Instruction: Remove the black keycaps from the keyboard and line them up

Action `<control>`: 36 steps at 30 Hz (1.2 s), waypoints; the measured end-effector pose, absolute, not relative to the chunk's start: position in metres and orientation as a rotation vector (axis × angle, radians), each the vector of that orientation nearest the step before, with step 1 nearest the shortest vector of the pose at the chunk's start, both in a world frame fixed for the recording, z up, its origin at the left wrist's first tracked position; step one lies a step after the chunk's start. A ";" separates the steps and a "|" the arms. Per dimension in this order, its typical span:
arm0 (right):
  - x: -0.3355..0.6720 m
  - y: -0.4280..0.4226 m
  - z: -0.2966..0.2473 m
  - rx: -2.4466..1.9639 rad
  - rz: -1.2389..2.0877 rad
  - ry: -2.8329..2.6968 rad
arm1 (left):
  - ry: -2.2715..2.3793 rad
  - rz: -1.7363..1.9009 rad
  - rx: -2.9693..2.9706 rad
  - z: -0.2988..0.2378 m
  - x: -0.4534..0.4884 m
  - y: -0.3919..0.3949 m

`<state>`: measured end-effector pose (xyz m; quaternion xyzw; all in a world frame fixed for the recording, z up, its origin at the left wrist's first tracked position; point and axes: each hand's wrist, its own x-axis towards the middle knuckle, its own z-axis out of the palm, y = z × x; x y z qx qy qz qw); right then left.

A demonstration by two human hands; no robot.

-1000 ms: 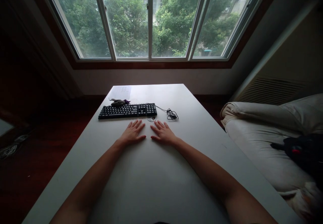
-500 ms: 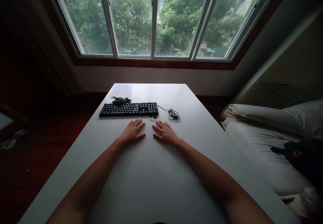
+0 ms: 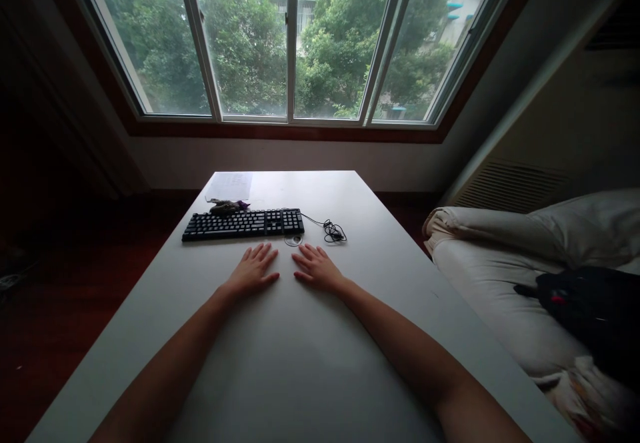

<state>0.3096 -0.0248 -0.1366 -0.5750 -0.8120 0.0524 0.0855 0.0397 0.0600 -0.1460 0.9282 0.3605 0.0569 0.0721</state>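
Observation:
My left hand (image 3: pixel 253 270) lies palm down on the white table (image 3: pixel 300 350), fingers spread, just in front of a black keyboard (image 3: pixel 240 225). Beside it, my right hand (image 3: pixel 316 267) rests flat with its fingers apart, holding nothing. Between and beyond the fingertips sits a small round ring-like item (image 3: pixel 294 240), too small to name. The keyboard's bundled black cable (image 3: pixel 334 231) lies to the right, beyond my right hand. A crumpled dark item with a purple part (image 3: pixel 227 206) touches the keyboard's back edge; its kind is unclear.
A sheet of paper (image 3: pixel 230 185) lies at the table's far left corner. To the right stands a pale couch (image 3: pixel 490 283) with a black bag-like item (image 3: pixel 590 303) on it. A wide window (image 3: pixel 290 50) is beyond the table.
The camera view has shifted slightly, so the scene sits a little further left and lower. Both hands keep their places on the table.

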 end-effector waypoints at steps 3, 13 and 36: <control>0.308 -0.025 -0.136 -1.727 0.156 -2.421 | 1.093 0.216 2.793 -0.147 0.039 0.061; 0.309 -0.025 -0.136 -1.730 0.172 -2.428 | 1.069 0.270 2.795 -0.146 0.037 0.062; 0.311 -0.022 -0.139 -1.724 0.175 -2.417 | 1.066 0.320 2.805 -0.150 0.037 0.066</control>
